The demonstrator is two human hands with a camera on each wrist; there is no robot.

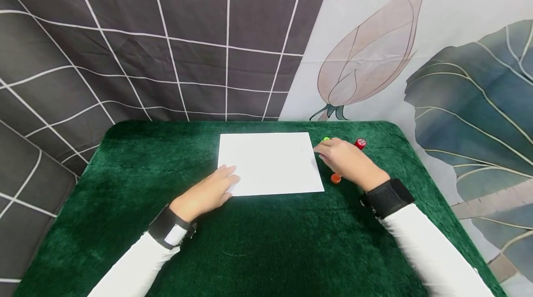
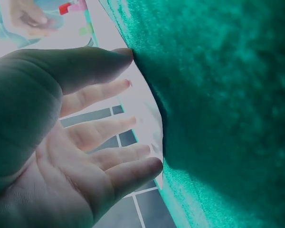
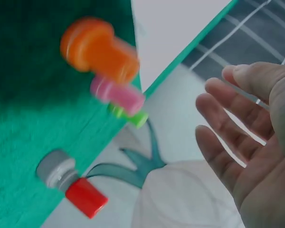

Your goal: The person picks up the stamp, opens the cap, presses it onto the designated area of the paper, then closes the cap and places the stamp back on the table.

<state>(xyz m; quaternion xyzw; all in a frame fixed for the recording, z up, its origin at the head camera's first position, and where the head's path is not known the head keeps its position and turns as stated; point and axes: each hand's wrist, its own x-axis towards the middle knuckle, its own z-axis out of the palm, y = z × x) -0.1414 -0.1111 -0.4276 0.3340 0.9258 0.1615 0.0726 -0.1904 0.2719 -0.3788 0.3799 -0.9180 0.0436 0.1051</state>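
Note:
A white sheet of paper point(image 1: 270, 163) lies on the green cloth. My left hand point(image 1: 210, 193) rests at its lower left corner, fingers extended over the paper; in the left wrist view the thumb reaches to the sheet's edge. My right hand point(image 1: 343, 158) is beside the sheet's right edge, fingers slightly bent, with nothing in it. Around it stand small stamps: an orange one point(image 3: 99, 50), a pink one point(image 3: 116, 92), a green one point(image 3: 128, 115) and a red one with a grey base point(image 3: 71, 183). In the head view the right hand hides the pink stamp.
Dark green plush cloth point(image 1: 266, 246) covers the table. Behind it hangs a dark grey curtain with white grid lines point(image 1: 195, 19), and to the right a white one printed with a flower bud point(image 1: 366, 52) and large leaves.

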